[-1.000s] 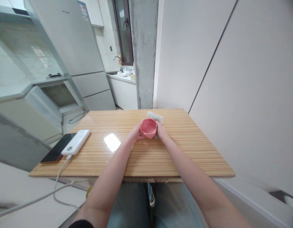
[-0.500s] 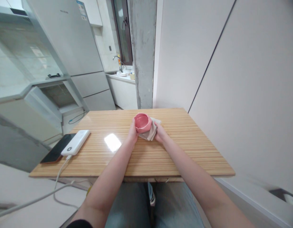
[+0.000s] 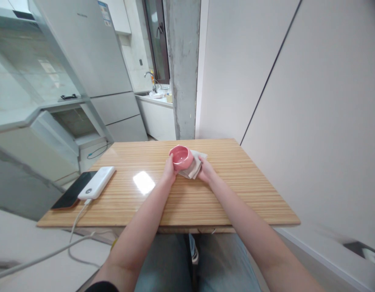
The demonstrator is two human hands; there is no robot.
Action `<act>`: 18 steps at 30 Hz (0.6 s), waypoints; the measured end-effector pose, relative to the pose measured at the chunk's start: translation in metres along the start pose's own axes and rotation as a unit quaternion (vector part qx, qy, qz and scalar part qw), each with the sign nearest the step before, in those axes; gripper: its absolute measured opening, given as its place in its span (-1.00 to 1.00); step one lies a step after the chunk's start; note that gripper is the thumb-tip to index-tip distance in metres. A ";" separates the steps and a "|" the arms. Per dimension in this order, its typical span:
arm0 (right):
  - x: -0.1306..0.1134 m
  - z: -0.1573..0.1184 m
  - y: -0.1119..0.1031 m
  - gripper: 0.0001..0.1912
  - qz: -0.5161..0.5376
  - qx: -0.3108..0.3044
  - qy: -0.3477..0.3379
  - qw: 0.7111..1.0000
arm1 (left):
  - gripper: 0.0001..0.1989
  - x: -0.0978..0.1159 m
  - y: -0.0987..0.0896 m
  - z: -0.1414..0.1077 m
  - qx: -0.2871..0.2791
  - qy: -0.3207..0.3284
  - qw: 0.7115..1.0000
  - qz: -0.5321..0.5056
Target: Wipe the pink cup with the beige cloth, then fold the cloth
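A pink bowl (image 3: pixel 182 158) with an angular rim is tilted so that its inside shows, over the far middle of the wooden table (image 3: pixel 251 194). My left hand (image 3: pixel 169 169) grips its left side, thumb at the rim. Against the bowl's right side and beneath it lies a folded greyish-beige cloth (image 3: pixel 192 168). My right hand (image 3: pixel 205 169) pinches that cloth at its right edge, with the fingertips partly hidden by the fabric.
On the table's left side a white power bank (image 3: pixel 98 182) rests partly over a dark phone (image 3: pixel 72 192). A white cable (image 3: pixel 79 215) runs from the power bank over the front edge. Behind stand a fridge and a grey pillar.
The bowl has turned slightly and shifted a little to the left in my left hand. The cloth's folds look slightly different beside it.
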State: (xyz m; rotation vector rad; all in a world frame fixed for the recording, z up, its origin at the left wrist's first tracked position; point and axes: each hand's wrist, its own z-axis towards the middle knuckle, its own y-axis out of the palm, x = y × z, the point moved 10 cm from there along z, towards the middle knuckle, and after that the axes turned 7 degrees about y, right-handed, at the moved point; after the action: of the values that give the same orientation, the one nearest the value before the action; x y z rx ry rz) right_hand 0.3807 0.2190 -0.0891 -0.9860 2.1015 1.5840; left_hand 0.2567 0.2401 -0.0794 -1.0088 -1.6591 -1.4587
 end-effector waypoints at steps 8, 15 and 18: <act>-0.009 0.003 -0.020 -0.65 0.087 0.045 -0.015 0.995 | -0.59 -0.020 0.016 -0.016 -0.090 -0.103 0.987 0.086; 0.003 0.007 -0.005 -0.61 0.066 -0.009 0.017 0.998 | -0.62 -0.004 0.009 -0.006 -0.024 -0.035 0.999 0.018; -0.004 0.008 -0.012 -0.62 0.090 0.013 -0.009 0.996 | -0.57 -0.006 0.014 -0.008 -0.058 -0.047 0.997 0.020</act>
State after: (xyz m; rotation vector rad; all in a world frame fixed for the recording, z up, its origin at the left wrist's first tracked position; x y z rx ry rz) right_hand 0.3910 0.2256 -0.0980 -0.7892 2.2472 1.6368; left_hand 0.2716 0.2329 -0.0772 -1.1847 -1.6255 -1.5145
